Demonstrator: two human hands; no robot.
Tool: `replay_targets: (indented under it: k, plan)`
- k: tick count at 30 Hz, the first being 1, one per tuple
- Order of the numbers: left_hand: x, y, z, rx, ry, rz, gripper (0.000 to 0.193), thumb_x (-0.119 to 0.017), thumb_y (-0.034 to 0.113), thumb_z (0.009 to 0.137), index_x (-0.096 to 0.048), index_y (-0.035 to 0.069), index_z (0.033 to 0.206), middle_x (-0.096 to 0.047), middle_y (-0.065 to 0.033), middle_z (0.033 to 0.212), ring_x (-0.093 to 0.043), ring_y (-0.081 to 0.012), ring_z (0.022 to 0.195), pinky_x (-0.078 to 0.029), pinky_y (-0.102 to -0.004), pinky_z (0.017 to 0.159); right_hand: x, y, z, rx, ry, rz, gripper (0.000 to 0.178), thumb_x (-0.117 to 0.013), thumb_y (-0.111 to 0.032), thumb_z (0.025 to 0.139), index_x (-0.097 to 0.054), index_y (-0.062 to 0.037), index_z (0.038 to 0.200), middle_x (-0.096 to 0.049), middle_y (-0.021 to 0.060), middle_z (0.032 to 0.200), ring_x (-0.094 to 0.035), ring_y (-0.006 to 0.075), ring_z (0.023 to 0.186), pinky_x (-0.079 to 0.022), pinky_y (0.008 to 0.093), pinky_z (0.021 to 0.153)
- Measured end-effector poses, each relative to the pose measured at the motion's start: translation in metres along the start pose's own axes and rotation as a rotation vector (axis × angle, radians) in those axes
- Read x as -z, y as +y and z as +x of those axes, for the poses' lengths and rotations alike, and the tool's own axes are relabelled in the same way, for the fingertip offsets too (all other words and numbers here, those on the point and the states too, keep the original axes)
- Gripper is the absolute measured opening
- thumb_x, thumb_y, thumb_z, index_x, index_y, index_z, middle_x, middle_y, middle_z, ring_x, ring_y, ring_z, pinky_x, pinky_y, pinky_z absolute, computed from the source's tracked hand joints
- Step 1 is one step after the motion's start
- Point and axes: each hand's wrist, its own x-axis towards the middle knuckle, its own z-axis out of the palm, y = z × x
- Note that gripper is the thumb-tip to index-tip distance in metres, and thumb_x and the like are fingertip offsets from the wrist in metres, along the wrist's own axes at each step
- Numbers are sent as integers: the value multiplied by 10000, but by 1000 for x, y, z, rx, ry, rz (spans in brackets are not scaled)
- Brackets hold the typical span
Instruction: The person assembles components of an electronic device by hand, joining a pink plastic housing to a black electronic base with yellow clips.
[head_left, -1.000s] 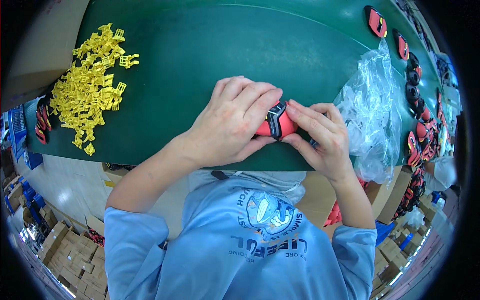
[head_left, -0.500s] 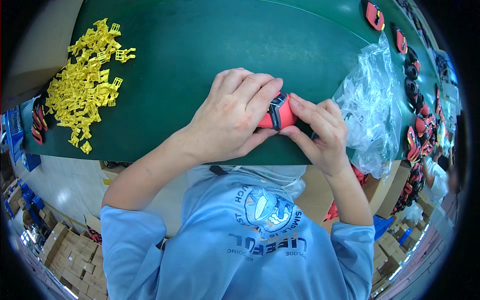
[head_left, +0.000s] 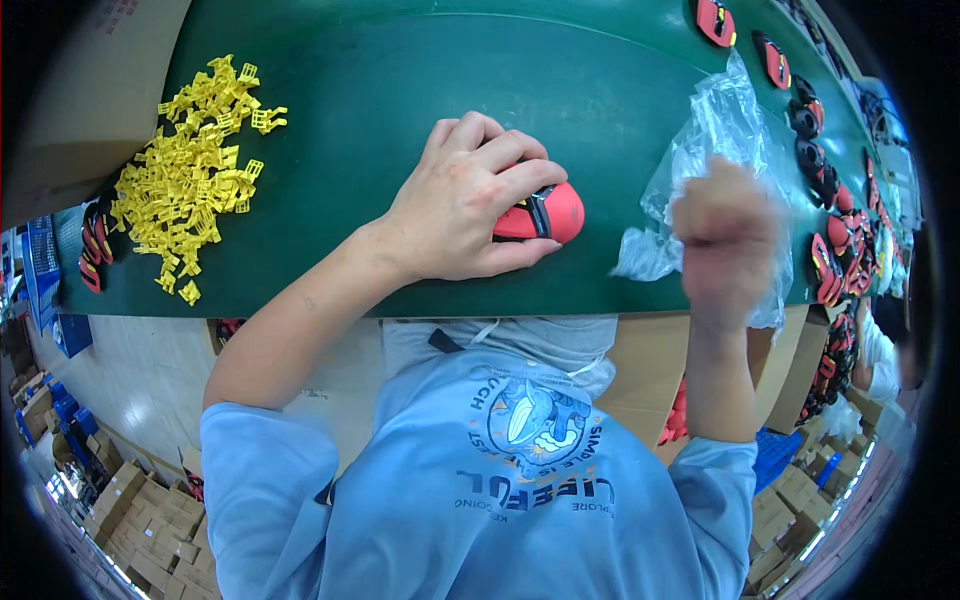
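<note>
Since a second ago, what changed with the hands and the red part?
The right hand let go of the red-and-black rounded plastic part and swung right, now blurred in front of the clear crumpled plastic bag. The left hand alone now covers the part, pressing it on the green table. The pile of yellow plastic clips stayed put.

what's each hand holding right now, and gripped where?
Left hand covers the red and black part on the green table, fingers over its top. Right hand is blurred, apparently fisted; any hold cannot be told.
</note>
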Motion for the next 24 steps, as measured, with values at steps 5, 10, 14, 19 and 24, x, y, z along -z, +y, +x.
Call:
replay_targets:
  k: [5, 10, 14, 19, 24]
  plan:
    - [-3, 4, 10, -15, 8, -13, 636, -899, 422, 747, -708, 142, 1286, -676, -66, 1252, -574, -324, 1135, -438, -480, 1000, -24, 82, 18, -72, -352, -73, 229, -572, -221, 1098, -628, -62, 943, -632, 16, 913, -558, 139, 734, -410, 301, 530]
    - [-2, 6, -7, 13, 24, -25, 779, -916, 462, 737, -644, 78, 1357, -671, -102, 1257, -577, -349, 1159, -448, -491, 1027, -31, -26, 20, 14, -122, 510, 506, -439, -429, 1175, -361, -149, 760, -301, -24, 706, -210, 101, 526, -197, 289, 468]
    - [2, -9, -3, 4, 74, -16, 879, -950, 431, 721, -577, 52, 1421, -672, -127, 1252, -591, -348, 1152, -455, -498, 1017, -30, 9, 15, -31, 28, 250, 530, -415, -466, 1177, -466, -113, 785, -339, -11, 717, -310, 81, 590, -225, 272, 503]
    - [44, -7, -35, 38, 87, 116, 820, -956, 368, 728, -594, 53, 1394, -680, -129, 1232, -614, -349, 1103, -464, -482, 993, -38, 58, 7, -102, 155, -70, 437, -435, -278, 1176, -519, -54, 811, -449, 12, 750, -359, 101, 619, -265, 293, 564]
    - [178, 25, -47, 67, 388, 420, 797, -1013, 284, 678, -647, 25, 1336, -710, -140, 1249, -683, -314, 1079, -516, -439, 972, 0, 75, -27, -81, 30, -315, 459, -524, -272, 1127, -560, -29, 739, -505, 29, 696, -431, 126, 637, -284, 308, 581]
